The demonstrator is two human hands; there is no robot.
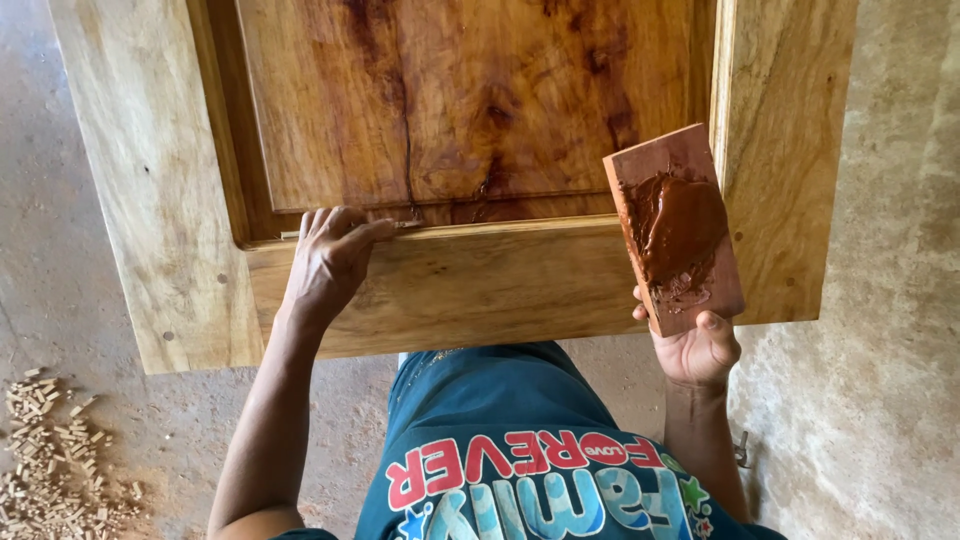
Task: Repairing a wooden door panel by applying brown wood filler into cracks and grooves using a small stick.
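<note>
Floor: rough concrete floor [880, 300], grey-brown, dusty, all around the work.
Door: big wooden door [480, 280] lies flat before the person, long axis runs away from the body; pale frame, darker reddish panel [470, 100] sunk in the middle w/ strong grain.
Crack: dark split [405, 130] runs down the panel to its near edge, approx. along the door's long axis.
Board: small flat rectangular board [675, 225], reddish, held upright over the door's right stile, long axis pointing away & a bit left; it covers part of the stile.
Paste: brown wet filler [672, 225], glossy, smeared on the board face.
Right hand [697, 350]: fingers closed round the board's lower end, thumb on front.
Left hand [330, 260]: fingers together, lightly bent, tips pressed on the groove near the crack's end; cannot tell if something is under them.
Chips: heap of small wood pieces [55, 460] on floor, far left, well apart.
</note>
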